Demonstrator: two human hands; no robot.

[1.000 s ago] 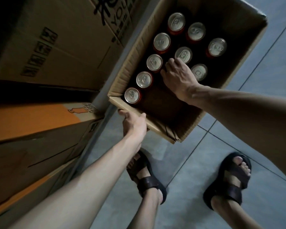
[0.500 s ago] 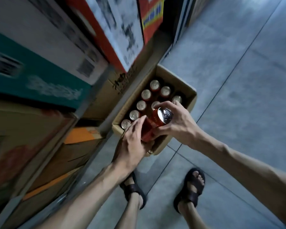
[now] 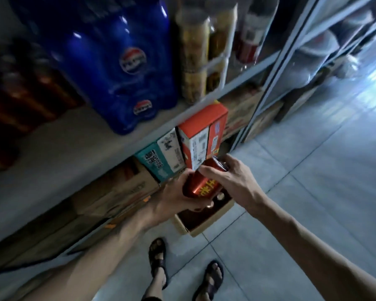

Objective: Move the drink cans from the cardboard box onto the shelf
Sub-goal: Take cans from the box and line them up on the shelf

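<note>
Can: red can [image 3: 201,185], tilted with its top toward 1 o'clock, held in the air above the cardboard box [image 3: 211,223].
Left hand [image 3: 176,197]: wrapped round the can's lower end from 8 o'clock.
Right hand [image 3: 231,180]: grips its upper end from 3 o'clock.
Box: on the floor [image 3: 291,192], at 6 o'clock of the can.
Shelf [image 3: 63,144]: at 10 o'clock, carrying a blue bottle pack [image 3: 122,61].
</note>
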